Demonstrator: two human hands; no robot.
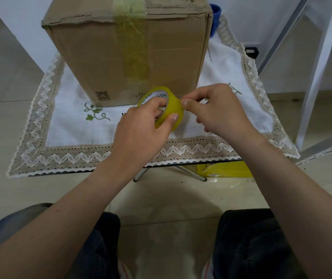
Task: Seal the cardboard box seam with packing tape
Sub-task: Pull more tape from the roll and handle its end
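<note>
– How many things are on the table?

– One cardboard box (128,57), upright on one white lace-edged cloth (229,63), and one yellow tape roll (166,106) just in front of the box, held above the cloth.

– Who holds the roll?

– The left hand (141,125) grips it, fingers through the core, thumb on the outside. The right hand (219,109) pinches the roll's edge with thumb and forefinger.

– Is there tape on the box?

– One yellowish strip (134,47) runs down its front.

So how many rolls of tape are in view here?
1. The yellow tape roll is held in the left hand before the cardboard box; the right hand pinches its edge. Others may be hidden.
</note>
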